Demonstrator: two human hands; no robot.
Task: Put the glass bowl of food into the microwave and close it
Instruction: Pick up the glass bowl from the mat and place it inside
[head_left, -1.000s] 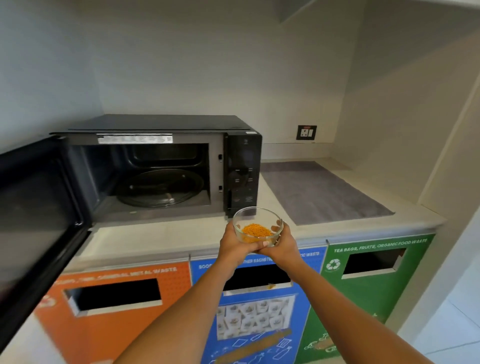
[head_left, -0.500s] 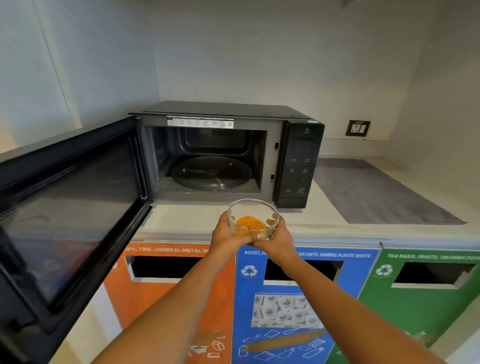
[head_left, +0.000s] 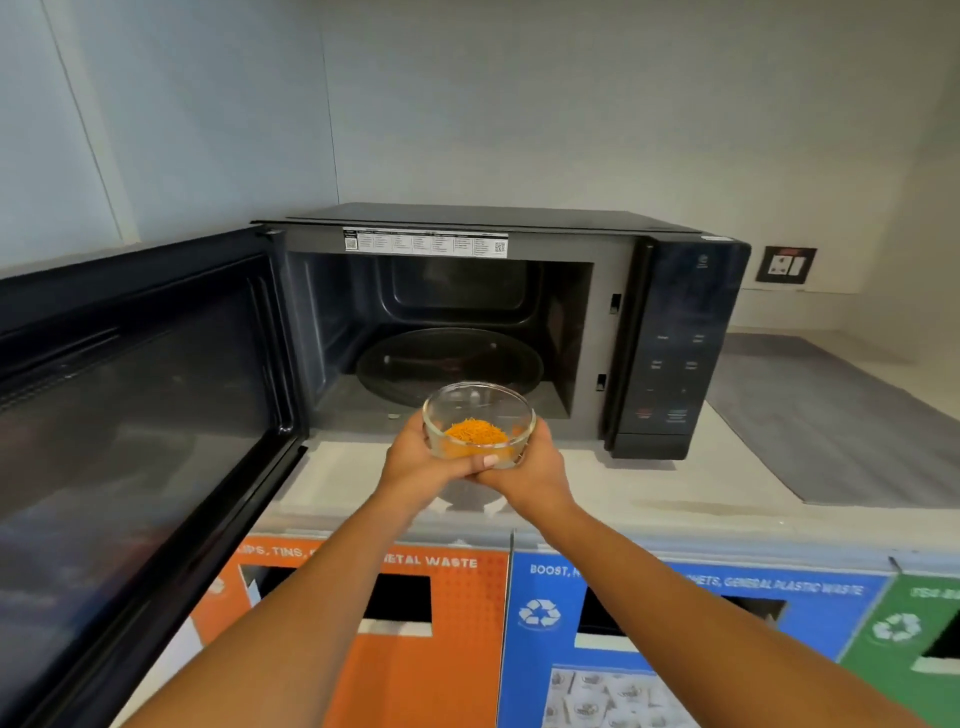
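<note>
Glass bowl (head_left: 478, 419) in both hands (microwave (head_left: 675, 332) open)

We see a clear, glossy glass bowl (head_left: 478, 418) holding a dry, granular orange food (head_left: 475, 433). Behind it, the microwave (head_left: 675, 332) has a shiny black control face, a glossy dark door (head_left: 135, 415) to its left, and a smooth glass turntable (head_left: 449, 364) inside. The pale desk (head_left: 613, 483) beneath looks matt, stone-like.

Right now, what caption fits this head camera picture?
Both hands hold a glass bowl before the open microwave.
</note>
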